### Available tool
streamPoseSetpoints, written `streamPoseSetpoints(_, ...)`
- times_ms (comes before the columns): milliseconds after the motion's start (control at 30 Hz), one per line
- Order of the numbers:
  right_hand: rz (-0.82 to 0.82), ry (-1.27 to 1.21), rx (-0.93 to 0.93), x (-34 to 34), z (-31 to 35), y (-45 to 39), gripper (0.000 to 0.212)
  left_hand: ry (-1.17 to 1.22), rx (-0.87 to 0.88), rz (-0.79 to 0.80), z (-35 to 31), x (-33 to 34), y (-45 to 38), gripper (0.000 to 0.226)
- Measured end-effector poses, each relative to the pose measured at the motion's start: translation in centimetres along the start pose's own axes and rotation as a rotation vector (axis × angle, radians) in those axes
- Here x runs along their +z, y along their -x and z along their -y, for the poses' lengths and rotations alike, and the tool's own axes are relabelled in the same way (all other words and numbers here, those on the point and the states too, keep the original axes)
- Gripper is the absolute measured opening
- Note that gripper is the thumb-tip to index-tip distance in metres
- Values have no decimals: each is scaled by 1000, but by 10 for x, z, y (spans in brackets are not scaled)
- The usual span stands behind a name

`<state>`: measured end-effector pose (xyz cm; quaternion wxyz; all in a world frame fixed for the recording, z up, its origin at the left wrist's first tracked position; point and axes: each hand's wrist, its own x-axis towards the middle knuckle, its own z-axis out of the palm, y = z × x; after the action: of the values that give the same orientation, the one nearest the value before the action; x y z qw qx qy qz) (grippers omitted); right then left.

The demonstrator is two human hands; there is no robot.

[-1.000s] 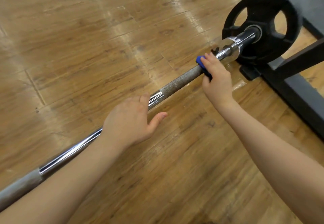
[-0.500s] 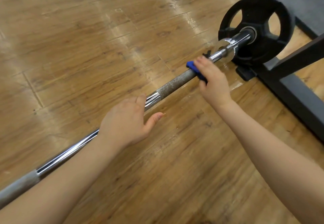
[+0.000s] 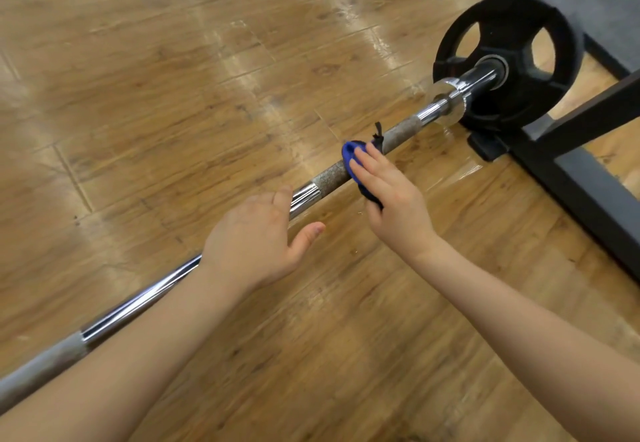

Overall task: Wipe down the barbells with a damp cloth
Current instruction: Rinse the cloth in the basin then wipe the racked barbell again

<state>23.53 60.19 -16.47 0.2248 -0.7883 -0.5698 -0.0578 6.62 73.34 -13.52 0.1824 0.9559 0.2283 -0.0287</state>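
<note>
Running from the near left to the far right across the scene, the barbell [image 3: 325, 178] passes under both hands; the right hand [image 3: 391, 199] lies over its rough, speckled grey knurled stretch with the blue cloth [image 3: 351, 156] wrapped round the bar beneath the fingers [image 3: 369, 161]; those fingers are nearly straight and close together, pressing the cloth onto the bar, and a fold of blue bulges out just left of the fingertips while a darker part shows under the palm on the near side; a short dark strip sticks up from the cloth's far edge. The left hand [image 3: 256, 244] sits over the smooth, mirror-bright chrome stretch just left of the knurling; its fingers go over the far side of the bar and their tips are hidden, so it cannot be told whether they curl round it; the thumb points right, apart from the bar on the near side. At the far right end a shiny collar meets a round black weight plate [image 3: 512, 61] with grip cut-outs; beside it stands a dark metal frame [image 3: 581, 178]; the wooden floor [image 3: 173, 95] is glossy, plank-patterned, with pale reflections.
</note>
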Motion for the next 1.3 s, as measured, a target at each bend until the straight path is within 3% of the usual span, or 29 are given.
streamPoseSetpoints(100, 29, -2, -49, -7, -3, 23, 42, -7, 8, 7, -1, -2, 1, 100)
streamPoseSetpoints(267, -241, -26, 133, -24, 2, -2, 45, -13, 9, 14, 1, -4, 0, 99)
streamPoseSetpoints(400, -64, 11, -106, 3, 14, -15, 50, -22, 29, 26, 1, -1, 1, 88)
streamPoseSetpoints(500, -9, 60, -115, 10, -2, 8, 50, 20, 10, 33, 0, -3, 1, 91)
streamPoseSetpoints(667, -224, 119, 266, -22, -40, -8, 54, 19, 2, 25, 1, -3, 2, 95)
streamPoseSetpoints(733, -233, 134, 401, -27, -49, -25, 53, 6, 10, 39, 2, -1, 2, 91)
streamPoseSetpoints(967, -130, 109, 440, -10, -54, 1, 55, -31, 18, 52, 1, -1, 0, 93)
streamPoseSetpoints(1100, -271, -42, 638, -28, -40, 12, 51, -25, -3, 29, 0, -3, -1, 103)
streamPoseSetpoints(1167, -313, 14, 538, -28, -35, -2, 53, -39, 4, 8, 0, -2, -1, 104)
streamPoseSetpoints(1300, -214, 60, 272, 0, -25, -23, 53, -43, 10, -4, 1, -1, 0, 105)
